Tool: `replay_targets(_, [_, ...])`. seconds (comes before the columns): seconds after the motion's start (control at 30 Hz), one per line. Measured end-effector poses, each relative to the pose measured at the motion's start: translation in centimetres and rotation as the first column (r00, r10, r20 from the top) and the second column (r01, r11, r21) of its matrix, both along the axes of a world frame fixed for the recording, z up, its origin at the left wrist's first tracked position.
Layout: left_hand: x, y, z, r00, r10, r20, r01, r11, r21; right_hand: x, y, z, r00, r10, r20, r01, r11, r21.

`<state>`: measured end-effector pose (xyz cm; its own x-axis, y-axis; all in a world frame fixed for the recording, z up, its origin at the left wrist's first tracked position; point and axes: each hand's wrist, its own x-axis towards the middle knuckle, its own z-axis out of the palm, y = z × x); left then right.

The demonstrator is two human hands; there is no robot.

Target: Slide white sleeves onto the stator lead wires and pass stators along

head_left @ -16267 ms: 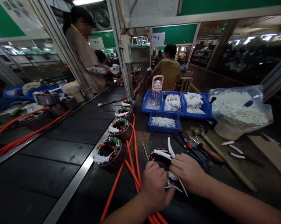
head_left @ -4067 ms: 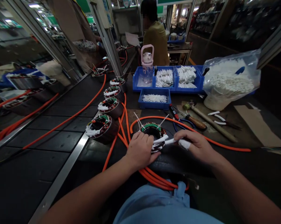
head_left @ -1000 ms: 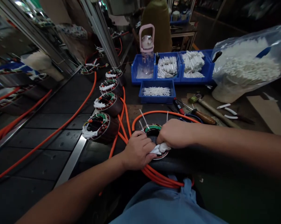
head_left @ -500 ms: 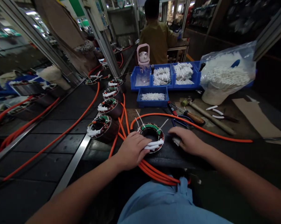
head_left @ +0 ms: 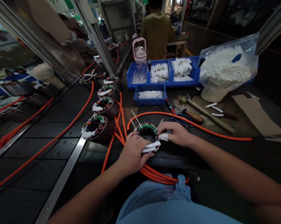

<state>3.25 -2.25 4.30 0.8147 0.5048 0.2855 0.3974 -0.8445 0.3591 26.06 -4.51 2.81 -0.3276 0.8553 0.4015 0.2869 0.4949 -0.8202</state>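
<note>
Left hand (head_left: 133, 152) half-curled around the white tubes (head_left: 152, 146).

One bottle (head_left: 140, 56), one handled core (head_left: 146, 127), four aligned cores (head_left: 104, 106), perhaps four leftmost cores (head_left: 17, 89).

Looks like a ring-shaped wound core (head_left: 146, 126), approx. round, w/ dark, hollow centre. Sits near front edge of dark bench (head_left: 175, 158), open side up. Shows green band along far part of ring, w/ reddish-brown bits around it and thin pale outer edge. Carries several white sleeves (head_left: 152, 146) across near side, laid close together approx. L to R, hidden at L end under L hand (head_left: 134, 152). Bears thin white ties (head_left: 136, 118) too: at far-L rim, up and leaning L; at far-R rim, leaning R, beside R hand (head_left: 174, 133). Gripped at L by L hand.
</note>
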Motion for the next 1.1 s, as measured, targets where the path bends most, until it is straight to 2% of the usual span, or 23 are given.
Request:
replay_targets(0.1, [-0.1,0.1,-0.2,0.999,-0.021,0.042,0.020,0.999,0.025,1.0,0.8,1.6,0.979,0.130,0.155,-0.133,0.991,0.009])
replay_targets(0.17, [-0.1,0.0,-0.2,0.998,-0.028,0.054,0.026,0.999,0.033,1.6,1.1,2.6,0.936,0.158,0.314,-0.172,0.985,0.019])
replay_targets(0.33, [0.0,0.0,-0.4,0.997,-0.017,0.072,0.015,1.000,0.024,1.5,1.6,4.8,0.723,0.108,0.683,-0.252,0.961,0.116])
replay_targets(0.43, [0.1,0.0,-0.5,0.996,0.009,0.085,-0.008,1.000,-0.010,0.6,1.8,6.1,0.583,0.069,0.810,-0.319,0.936,0.150])
replay_targets(0.57, [0.0,0.0,-0.7,0.995,0.029,0.094,-0.024,0.998,-0.058,-0.5,2.1,7.1,0.501,0.101,0.860,-0.417,0.898,0.138])
replay_targets(0.77, [0.0,0.0,-0.4,0.995,0.033,0.092,-0.027,0.997,-0.066,-1.2,2.4,6.9,0.484,0.165,0.859,-0.449,0.890,0.082])
replay_targets(0.97, [0.9,-0.2,1.5,0.994,0.056,-0.095,-0.070,0.985,-0.155,-0.4,2.4,7.1,0.461,0.135,0.877,-0.421,0.903,0.082])
replay_targets(1.1, [1.1,-0.3,1.2,0.996,0.089,-0.025,-0.092,0.983,-0.160,-0.3,2.7,7.4,0.453,0.140,0.880,-0.447,0.890,0.089])
